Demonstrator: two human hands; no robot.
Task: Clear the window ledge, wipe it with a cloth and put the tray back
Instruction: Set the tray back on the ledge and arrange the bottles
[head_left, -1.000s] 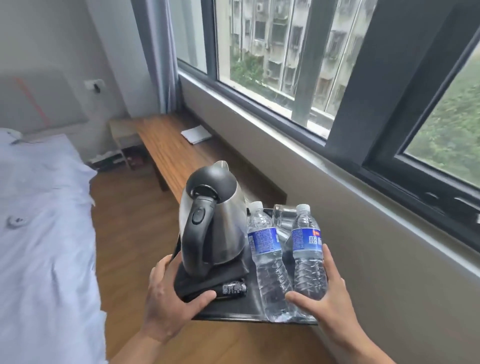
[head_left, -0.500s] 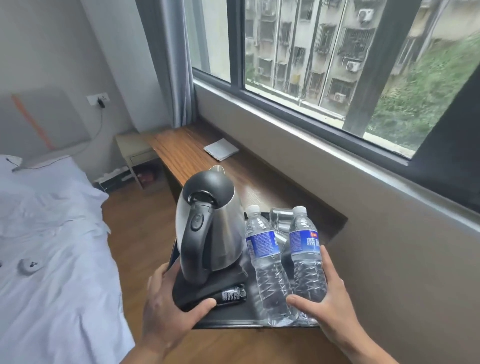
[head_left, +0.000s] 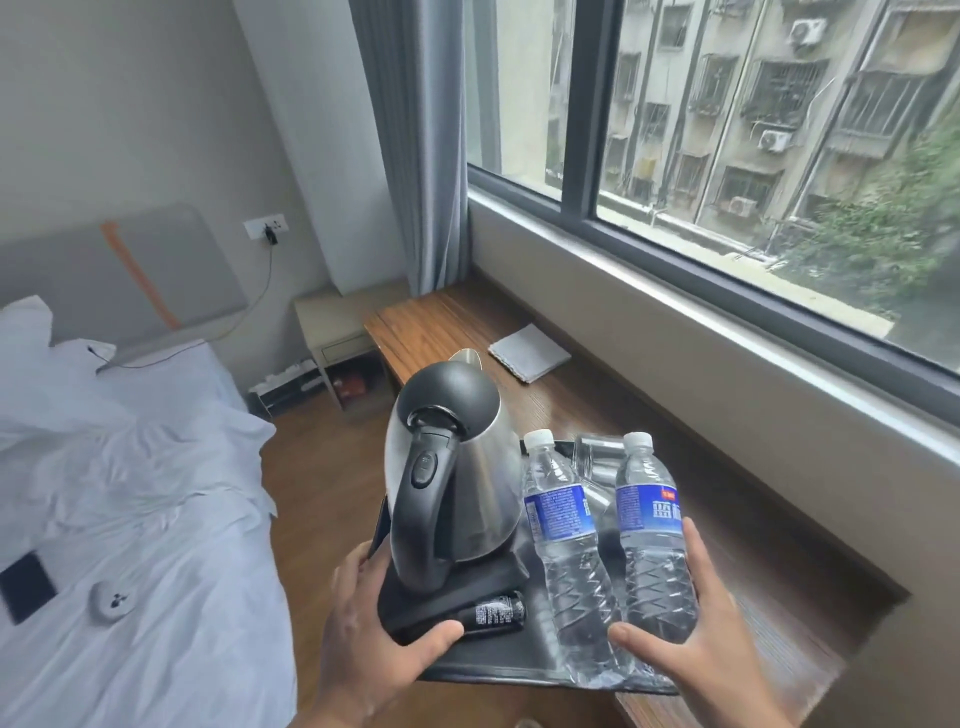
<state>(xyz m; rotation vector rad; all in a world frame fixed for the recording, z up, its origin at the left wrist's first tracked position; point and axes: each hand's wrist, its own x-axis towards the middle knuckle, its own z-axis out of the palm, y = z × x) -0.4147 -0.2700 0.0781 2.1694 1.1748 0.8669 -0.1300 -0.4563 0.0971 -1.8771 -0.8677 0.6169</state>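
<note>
I hold a black tray (head_left: 488, 662) with both hands above the near end of the wooden window ledge (head_left: 441, 332). My left hand (head_left: 371, 649) grips its left front corner, thumb on top. My right hand (head_left: 711, 634) grips the right front corner, thumb beside a bottle. On the tray stand a steel kettle (head_left: 457, 467) on its black base, two water bottles (head_left: 563, 545) (head_left: 652, 540), glasses (head_left: 597, 457) behind them and a small dark can (head_left: 496, 613) lying on its side. A folded white cloth (head_left: 527, 352) lies farther along the ledge.
A bed with white sheets (head_left: 130, 493) is on the left, with a phone (head_left: 26, 579) and a small white device (head_left: 111, 600) on it. A bedside cabinet (head_left: 337, 332) stands at the ledge's far end beneath a grey curtain (head_left: 415, 145). The window (head_left: 727, 130) runs along the right.
My view has lifted and turned left, showing more of the bed and the ledge's far end. Both hands keep the same hold on the tray.
</note>
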